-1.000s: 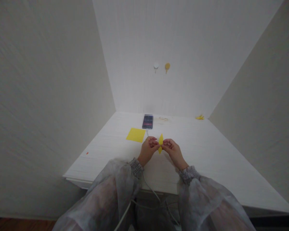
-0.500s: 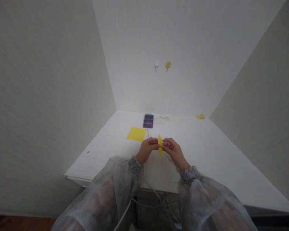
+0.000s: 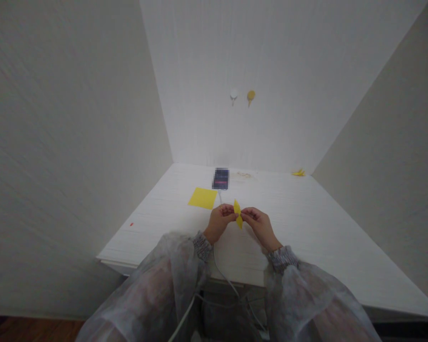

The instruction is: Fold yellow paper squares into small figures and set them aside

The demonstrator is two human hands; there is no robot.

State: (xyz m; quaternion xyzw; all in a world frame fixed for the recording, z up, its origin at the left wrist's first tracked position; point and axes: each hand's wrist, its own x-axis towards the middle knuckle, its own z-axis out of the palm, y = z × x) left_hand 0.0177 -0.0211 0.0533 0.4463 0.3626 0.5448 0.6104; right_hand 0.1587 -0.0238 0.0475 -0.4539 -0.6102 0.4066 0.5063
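A small folded piece of yellow paper is held upright between my two hands, above the white table. My left hand pinches it from the left side with thumb and fingers. From the right, my right hand grips its middle between thumb and fingertips. The paper's upper and lower points stick out beyond my fingers; the part under the fingertips is hidden. A flat yellow paper sheet lies on the table just beyond my left hand.
A phone with a blurred screen lies near the back wall, a white cable running toward me. Folded yellow paper rests at the back right corner. A white hook and a yellow hook are on the wall. A red scrap lies left.
The folded paper has tilted slightly, its lower point swinging to the right. My right hand's fingers have closed in more tightly on it. The left hand has barely moved.
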